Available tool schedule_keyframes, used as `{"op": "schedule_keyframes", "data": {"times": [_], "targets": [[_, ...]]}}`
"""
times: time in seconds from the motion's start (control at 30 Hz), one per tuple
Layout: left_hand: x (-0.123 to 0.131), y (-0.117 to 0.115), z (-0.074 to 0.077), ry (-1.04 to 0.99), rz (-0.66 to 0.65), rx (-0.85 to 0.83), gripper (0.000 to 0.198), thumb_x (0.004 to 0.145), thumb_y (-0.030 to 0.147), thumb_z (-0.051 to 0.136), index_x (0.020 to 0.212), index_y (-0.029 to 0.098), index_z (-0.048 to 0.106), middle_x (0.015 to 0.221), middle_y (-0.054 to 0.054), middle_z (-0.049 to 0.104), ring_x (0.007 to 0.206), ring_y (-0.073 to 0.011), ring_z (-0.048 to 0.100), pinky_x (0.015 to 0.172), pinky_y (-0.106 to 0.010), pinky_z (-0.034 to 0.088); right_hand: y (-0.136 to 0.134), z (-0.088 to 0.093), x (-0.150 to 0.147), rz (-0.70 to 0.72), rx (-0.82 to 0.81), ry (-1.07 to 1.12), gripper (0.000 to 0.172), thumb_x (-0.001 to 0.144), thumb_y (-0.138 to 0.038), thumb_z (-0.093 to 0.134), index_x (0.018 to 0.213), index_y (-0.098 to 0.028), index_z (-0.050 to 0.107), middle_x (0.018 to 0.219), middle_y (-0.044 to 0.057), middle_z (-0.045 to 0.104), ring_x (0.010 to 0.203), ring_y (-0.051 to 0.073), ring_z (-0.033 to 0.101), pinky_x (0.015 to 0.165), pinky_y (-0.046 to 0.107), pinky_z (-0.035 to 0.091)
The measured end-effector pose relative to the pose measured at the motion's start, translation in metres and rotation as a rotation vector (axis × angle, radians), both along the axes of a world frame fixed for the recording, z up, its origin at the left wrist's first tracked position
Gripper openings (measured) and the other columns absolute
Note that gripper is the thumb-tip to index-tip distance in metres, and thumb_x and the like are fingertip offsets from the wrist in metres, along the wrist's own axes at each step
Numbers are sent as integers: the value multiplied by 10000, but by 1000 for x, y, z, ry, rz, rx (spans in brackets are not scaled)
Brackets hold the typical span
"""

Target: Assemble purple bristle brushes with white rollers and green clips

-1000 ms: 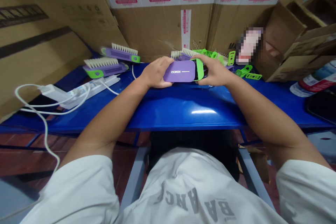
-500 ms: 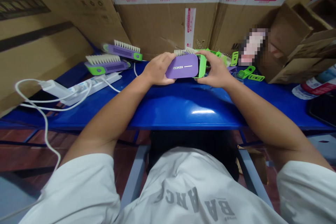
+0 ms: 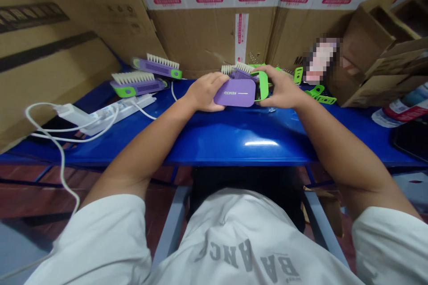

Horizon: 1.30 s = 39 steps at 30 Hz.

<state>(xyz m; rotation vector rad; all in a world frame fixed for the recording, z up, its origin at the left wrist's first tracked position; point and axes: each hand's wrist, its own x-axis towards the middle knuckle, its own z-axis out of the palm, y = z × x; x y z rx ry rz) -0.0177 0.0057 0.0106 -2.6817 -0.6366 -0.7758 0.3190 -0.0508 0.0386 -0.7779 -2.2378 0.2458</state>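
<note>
My left hand [image 3: 207,92] is closed around the left end of a purple rounded case [image 3: 236,93] with white lettering on its upper face. At the other end, my right hand [image 3: 280,88] grips a green end piece [image 3: 264,85] between thumb and fingers. A dark gap shows between the green piece and the purple case; whether they still join inside is hidden. Just behind the case lies a purple brush [image 3: 243,70] with white bristles, partly covered. Loose green plastic parts [image 3: 321,95] lie to the right of my right hand.
Two purple-and-green brushes [image 3: 138,83] rest at the left, bristles up. In front of them is a white power strip [image 3: 103,116] with cables. Cardboard boxes [image 3: 207,31] wall the back of the blue table [image 3: 227,142]. A bottle [image 3: 397,109] lies at the right.
The green end piece has moved right, widening the gap from the purple case. Both hands have shifted slightly right and toward me with the parts.
</note>
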Motion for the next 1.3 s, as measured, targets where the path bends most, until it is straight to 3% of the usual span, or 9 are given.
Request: {"op": "schedule_keyframes", "data": {"times": [0.1, 0.3, 0.5, 0.63, 1.0, 1.3], "targets": [[-7, 2, 10, 1, 50, -15, 948, 789, 431, 872, 1630, 221, 489, 1562, -176, 671, 1417, -415, 691, 1212, -557, 575, 5, -5, -3, 44, 19, -19, 1010, 662, -737, 976, 1515, -292, 670, 1536, 142, 737, 1430, 454, 697, 1239, 683, 553], [2, 0, 27, 8, 80, -75, 983, 829, 451, 873, 1683, 231, 439, 1599, -179, 635, 1458, -419, 662, 1236, -554, 562, 4, -5, -9, -76, 56, 79, 1027, 659, -738, 972, 1525, -286, 652, 1553, 149, 718, 1436, 461, 684, 1253, 670, 541], [10, -11, 6, -100, 67, -95, 1014, 815, 402, 883, 1691, 182, 423, 1623, -231, 619, 1479, -455, 638, 1235, -629, 560, 3, -8, -7, -74, 41, 115, 1037, 650, -768, 959, 1514, -296, 634, 1455, 117, 752, 1333, 420, 728, 1162, 618, 609], [3, -14, -4, -118, 39, -103, 1000, 800, 390, 880, 1680, 186, 452, 1618, -221, 627, 1482, -457, 638, 1239, -623, 555, 4, -10, -9, -48, 81, 78, 1032, 625, -752, 975, 1491, -287, 661, 1471, 133, 750, 1366, 456, 708, 1208, 653, 569], [4, -14, -2, -130, -27, -27, 991, 781, 390, 829, 1682, 183, 469, 1627, -196, 644, 1465, -457, 662, 1270, -611, 526, -1, -2, -8, -52, 114, 5, 982, 660, -839, 923, 1436, -284, 691, 1340, 106, 738, 1307, 441, 696, 1228, 654, 513], [4, -17, -2, -116, -47, -43, 977, 807, 416, 806, 1696, 190, 469, 1619, -188, 650, 1472, -461, 656, 1270, -630, 529, 2, -4, -5, -32, 112, -10, 1026, 628, -853, 941, 1445, -288, 686, 1362, 110, 729, 1309, 457, 685, 1238, 678, 486]]}}
